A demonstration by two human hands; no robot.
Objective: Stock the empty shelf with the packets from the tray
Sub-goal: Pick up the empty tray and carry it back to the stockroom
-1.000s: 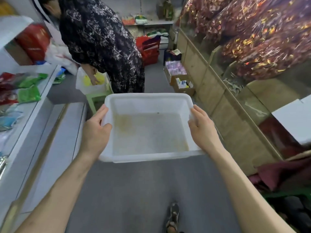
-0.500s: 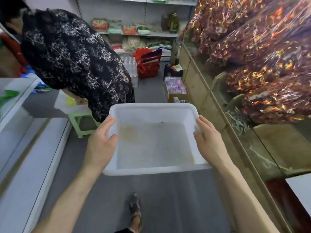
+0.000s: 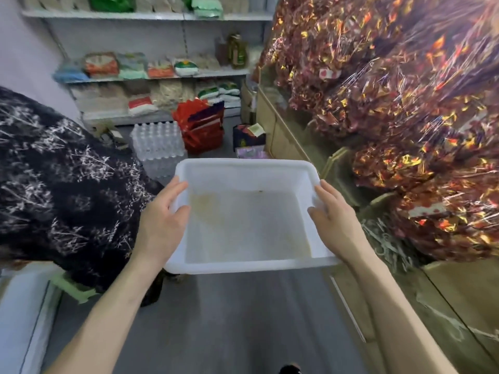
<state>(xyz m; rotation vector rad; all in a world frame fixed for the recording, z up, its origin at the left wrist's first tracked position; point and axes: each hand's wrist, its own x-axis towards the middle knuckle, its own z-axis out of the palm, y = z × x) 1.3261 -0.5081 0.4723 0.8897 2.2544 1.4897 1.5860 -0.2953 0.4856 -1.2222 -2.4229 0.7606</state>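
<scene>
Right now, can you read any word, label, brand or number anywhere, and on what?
No text can be read.
Shelf packets: print too blurred.
Bottle: label too blurred.
Dark box: print too small.
Sweet bags: white labels blurred.
The tray bears no text.

Tray [image 3: 251, 267], as you held it: white, semi-clear plastic; its bottom carried a yellow-brown stain.
Dress [image 3: 54, 184] of the person on your left: black, printed all over with fine white sprigs.
Wrapped bundles [image 3: 405, 103] on your right: dark red under clear film, flecked with gold and orange.
Floor [image 3: 243, 319]: plain grey.
Wall [image 3: 24, 49] on your left: pale lilac.
Back shelves [image 3: 145, 16]: pale grey-white.
Shelf packets [image 3: 101, 64]: beige, green, orange and white.
Bottle pack [image 3: 158, 141]: clear, white caps.
Bags [image 3: 199, 125] beside it: red.
Stool [image 3: 73, 289]: pale green.
</scene>
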